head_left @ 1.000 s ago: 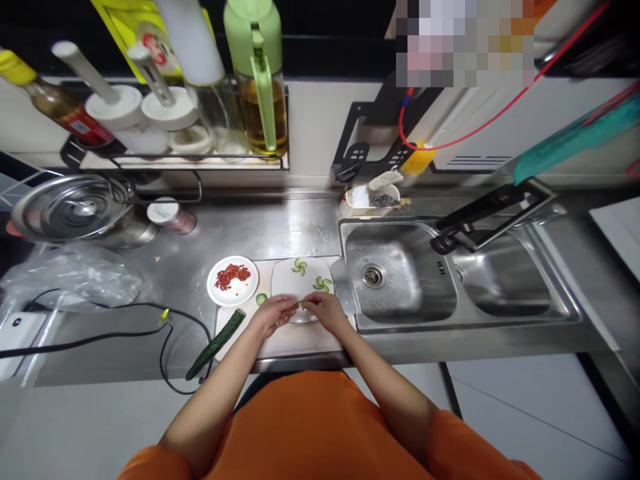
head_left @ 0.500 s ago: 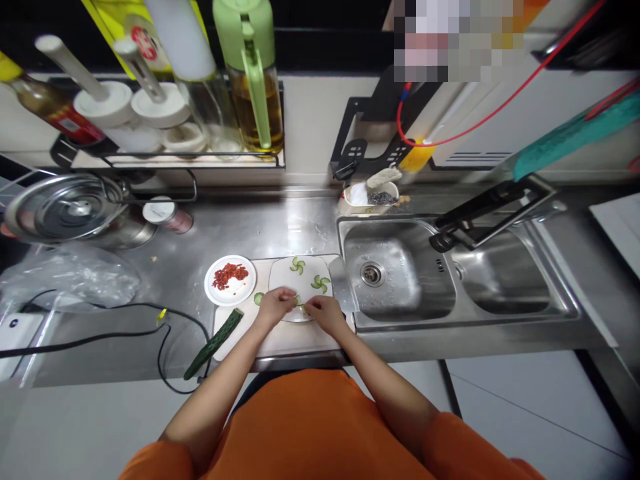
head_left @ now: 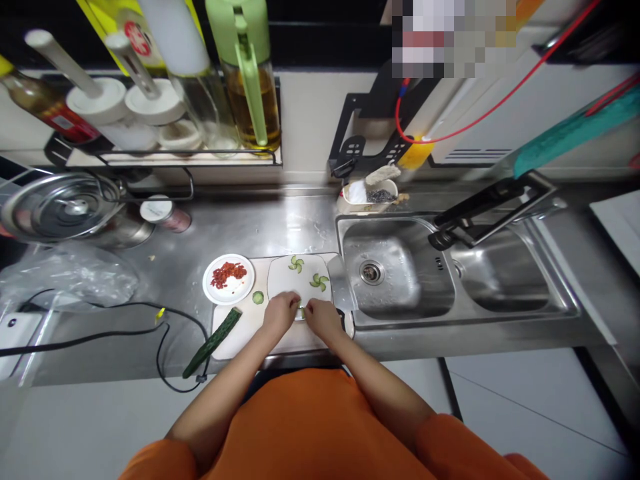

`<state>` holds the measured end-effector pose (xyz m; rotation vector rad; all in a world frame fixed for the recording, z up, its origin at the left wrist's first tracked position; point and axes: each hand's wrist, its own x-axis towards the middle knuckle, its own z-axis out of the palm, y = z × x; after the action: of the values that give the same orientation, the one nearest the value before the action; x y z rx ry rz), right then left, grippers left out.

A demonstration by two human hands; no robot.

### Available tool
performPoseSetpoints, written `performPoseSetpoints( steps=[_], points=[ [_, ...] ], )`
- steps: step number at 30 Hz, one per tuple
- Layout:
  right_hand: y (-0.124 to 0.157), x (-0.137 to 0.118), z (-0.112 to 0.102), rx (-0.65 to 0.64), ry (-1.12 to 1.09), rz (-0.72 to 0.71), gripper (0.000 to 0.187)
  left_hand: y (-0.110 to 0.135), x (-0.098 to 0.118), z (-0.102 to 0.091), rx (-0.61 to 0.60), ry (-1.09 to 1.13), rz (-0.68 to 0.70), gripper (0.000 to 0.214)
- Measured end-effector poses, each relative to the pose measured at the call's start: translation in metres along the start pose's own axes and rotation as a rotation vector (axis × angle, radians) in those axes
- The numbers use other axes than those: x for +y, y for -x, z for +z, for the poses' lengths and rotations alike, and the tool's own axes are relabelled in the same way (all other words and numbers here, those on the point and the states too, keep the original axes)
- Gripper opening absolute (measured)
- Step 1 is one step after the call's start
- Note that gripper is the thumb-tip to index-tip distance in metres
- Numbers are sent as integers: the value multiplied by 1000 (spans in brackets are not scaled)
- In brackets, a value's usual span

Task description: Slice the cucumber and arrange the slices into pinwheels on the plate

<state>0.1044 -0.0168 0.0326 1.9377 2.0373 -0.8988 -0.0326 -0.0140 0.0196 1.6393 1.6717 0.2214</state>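
Observation:
My left hand (head_left: 281,313) and my right hand (head_left: 323,318) meet over the near edge of a white plate (head_left: 280,275). Each is closed in a pinch, with a bit of pale green cucumber slice (head_left: 302,311) showing between the fingertips. Farther back on the plate lie two pinwheels of cucumber slices, one at the top (head_left: 296,265) and one at the right (head_left: 319,282). The plate rests on a cutting board (head_left: 240,340). Left of it sit a cut cucumber chunk (head_left: 257,297) and a long dark green cucumber (head_left: 213,343).
A small white dish (head_left: 209,293) of chopped red pieces stands at the board's left corner. Right of the plate lies a knife blade (head_left: 343,285), beside the double sink (head_left: 400,267). A black cable (head_left: 100,341), a plastic bag (head_left: 75,277) and a lidded pot (head_left: 75,207) are on the left.
My hands have drawn slightly closer together, and my left hand has curled and shifted nearer to me. The cucumber chunk now shows fully. The view has tilted a little.

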Motion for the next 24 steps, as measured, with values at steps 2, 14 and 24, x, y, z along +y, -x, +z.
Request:
performPoseSetpoints(
  steps=[2, 14, 24],
  points=[
    [1, 0, 0, -4, 18, -4, 23, 0, 0, 2, 1, -25, 9, 20],
    [18, 35, 14, 176, 28, -638, 18, 0, -5, 9, 37, -89, 58, 18],
    [25, 31, 17, 194, 41, -625, 23, 1, -9, 12, 101, -180, 104, 18]
  ],
)
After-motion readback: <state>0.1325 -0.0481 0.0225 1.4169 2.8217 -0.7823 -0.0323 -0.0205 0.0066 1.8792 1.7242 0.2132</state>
